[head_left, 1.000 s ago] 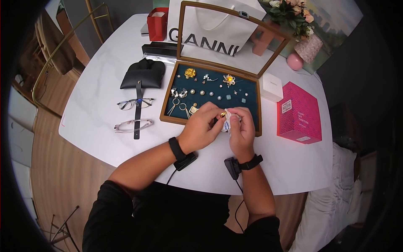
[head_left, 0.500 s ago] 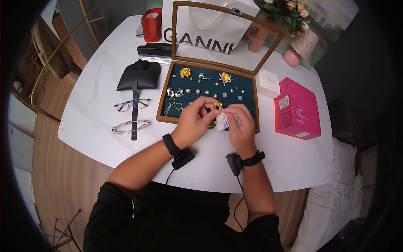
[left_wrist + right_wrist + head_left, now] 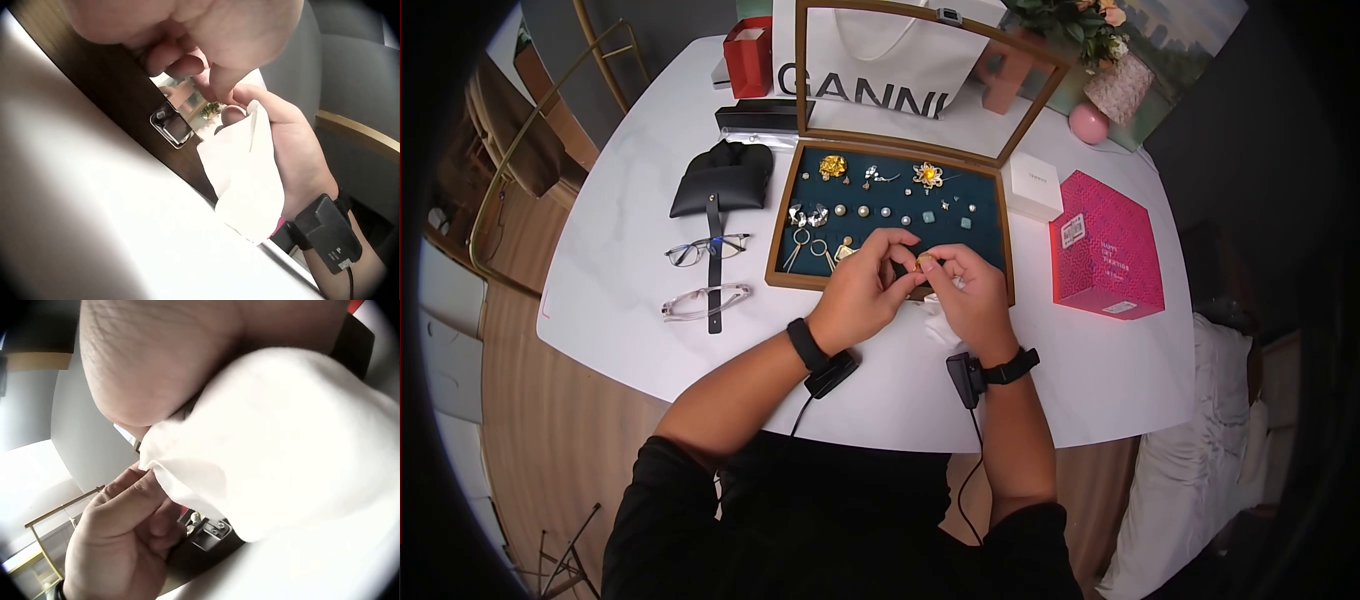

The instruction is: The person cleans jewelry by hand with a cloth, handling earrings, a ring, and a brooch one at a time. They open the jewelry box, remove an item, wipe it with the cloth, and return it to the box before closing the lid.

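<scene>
Over the front edge of a wooden jewellery box (image 3: 784, 215), both hands meet at a small gold ring (image 3: 922, 262), now mostly covered by fingertips. My left hand (image 3: 862, 292) pinches the ring between thumb and fingers. My right hand (image 3: 977, 305) has its thumb and index finger at the ring too, and grips a white cloth (image 3: 269, 444) that hangs down below the palm. The box's glass lid stands raised at the back. On its dark green lining lie a gold flower brooch (image 3: 832, 166), pearl studs (image 3: 863, 211) and hoop earrings (image 3: 801, 237).
Left of the box lie a black pouch (image 3: 722, 185) with a long strap and two pairs of glasses (image 3: 706, 250). A small white box (image 3: 1033, 187) and a pink box (image 3: 1108, 250) stand to the right. Behind the lid is a white paper bag (image 3: 880, 60).
The ring, seen plainly half a second ago, is now mostly behind the fingertips. The white cloth has dropped from between the hands to hang under the right hand.
</scene>
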Tool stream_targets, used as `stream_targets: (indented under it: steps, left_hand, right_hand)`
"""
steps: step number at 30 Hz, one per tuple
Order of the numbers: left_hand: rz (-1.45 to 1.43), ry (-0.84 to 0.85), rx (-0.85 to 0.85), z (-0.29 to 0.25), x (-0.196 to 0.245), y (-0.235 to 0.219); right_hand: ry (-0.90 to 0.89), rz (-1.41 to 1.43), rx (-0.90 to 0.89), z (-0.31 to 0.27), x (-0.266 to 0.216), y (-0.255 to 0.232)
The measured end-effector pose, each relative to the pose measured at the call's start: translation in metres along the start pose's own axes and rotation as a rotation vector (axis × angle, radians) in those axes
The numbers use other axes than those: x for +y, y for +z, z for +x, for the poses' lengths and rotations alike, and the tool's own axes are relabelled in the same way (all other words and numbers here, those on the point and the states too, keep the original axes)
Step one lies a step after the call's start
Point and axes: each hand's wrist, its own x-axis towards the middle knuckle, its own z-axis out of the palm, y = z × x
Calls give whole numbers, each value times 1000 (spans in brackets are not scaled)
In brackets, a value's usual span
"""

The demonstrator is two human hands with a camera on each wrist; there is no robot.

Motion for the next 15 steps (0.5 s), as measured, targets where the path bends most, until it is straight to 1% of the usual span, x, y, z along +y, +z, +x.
stream_targets:
  steps: [3, 6, 9, 12, 15]
  left_hand:
    - [-12, -18, 29, 2, 4, -3]
    - [-81, -49, 86, 5, -6, -3]
    - [-164, -94, 115, 9, -11, -5]
    - [-223, -99, 140, 10, -14, -6]
    - [-222, -114, 122, 10, -13, -7]
  right_hand:
    - [51, -83, 47, 0, 3, -3]
    - [17, -237, 17, 0, 0, -7]
    - [78, -270, -43, 0, 8, -7]
    - [-21, -375, -9, -2, 8, -3]
    - [-5, -446, 12, -1, -3, -8]
